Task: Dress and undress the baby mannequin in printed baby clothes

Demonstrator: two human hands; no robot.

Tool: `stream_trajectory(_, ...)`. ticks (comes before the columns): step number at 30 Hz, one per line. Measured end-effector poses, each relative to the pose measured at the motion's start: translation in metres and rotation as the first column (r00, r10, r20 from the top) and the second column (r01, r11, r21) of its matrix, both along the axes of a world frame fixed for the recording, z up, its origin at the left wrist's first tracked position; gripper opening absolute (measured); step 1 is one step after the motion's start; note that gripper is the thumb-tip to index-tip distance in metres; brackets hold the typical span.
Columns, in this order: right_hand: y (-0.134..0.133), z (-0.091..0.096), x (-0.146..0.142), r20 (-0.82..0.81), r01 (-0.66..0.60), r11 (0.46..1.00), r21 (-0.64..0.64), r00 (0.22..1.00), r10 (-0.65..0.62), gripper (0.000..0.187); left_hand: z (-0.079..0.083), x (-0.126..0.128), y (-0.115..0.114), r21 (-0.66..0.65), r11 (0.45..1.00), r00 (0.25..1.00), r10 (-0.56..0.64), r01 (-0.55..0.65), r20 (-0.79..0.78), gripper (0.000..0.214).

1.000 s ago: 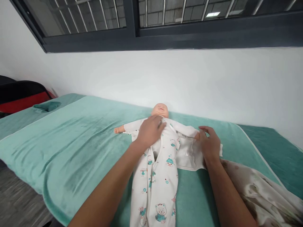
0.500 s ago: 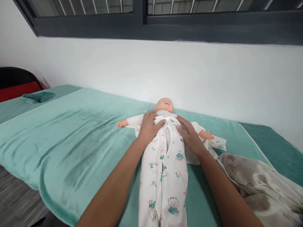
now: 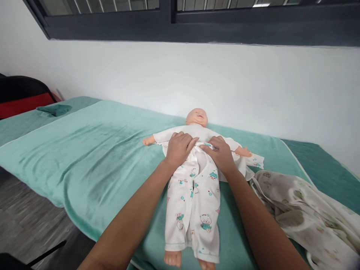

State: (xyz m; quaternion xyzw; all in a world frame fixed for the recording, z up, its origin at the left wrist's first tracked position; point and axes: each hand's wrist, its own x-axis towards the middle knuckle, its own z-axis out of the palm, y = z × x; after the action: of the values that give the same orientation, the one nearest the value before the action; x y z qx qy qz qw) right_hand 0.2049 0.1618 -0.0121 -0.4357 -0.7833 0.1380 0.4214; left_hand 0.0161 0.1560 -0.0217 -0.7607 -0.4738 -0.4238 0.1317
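Note:
A baby doll [image 3: 197,117] lies on its back, arms spread, head toward the wall. It wears a white top [image 3: 194,131] and white baby pants [image 3: 194,210] printed with bears and small teal figures. Its bare feet show below the pant cuffs. At the waist, my left hand [image 3: 181,148] is closed on the waistband's left side, fingers curled over the cloth. My right hand [image 3: 221,152] pinches the same waistband on the right, thumb toward the middle. The cloth under my fingers is partly hidden.
A light green blanket [image 3: 92,150] covers the bed beneath the doll. At the right lies a crumpled patterned cloth [image 3: 306,206], near a printed sleeve [image 3: 255,160]. A black and red item [image 3: 26,97] stands at the far left. Behind are a white wall [image 3: 140,75] and window frame [image 3: 112,28].
The waistband has come down from the chest to the waist, uncovering more of the white top. My fingers have curled onto it. The doll's feet now show below the cuffs.

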Motion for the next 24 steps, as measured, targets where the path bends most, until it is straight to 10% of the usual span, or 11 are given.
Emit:
stream_trajectory(8,-0.011,-0.004,0.018,0.105,0.094,0.995,0.033,0.99,-0.097,0.054,-0.019,-0.034,-0.023,-0.291,0.952,0.991,0.113,-0.09,0.064,0.05)
stream_trajectory(14,-0.022,-0.015,0.038,0.093,0.134,0.99,-0.046,0.987,-0.129,0.042,-0.028,-0.06,-0.041,-0.587,0.805,0.969,0.067,0.088,0.237,0.044)
stream_trajectory(24,-0.048,-0.021,0.048,0.005,0.052,0.951,-0.304,0.999,-0.053,0.032,-0.021,-0.069,-0.064,-0.635,0.628,0.841,-0.06,0.45,0.537,0.052)
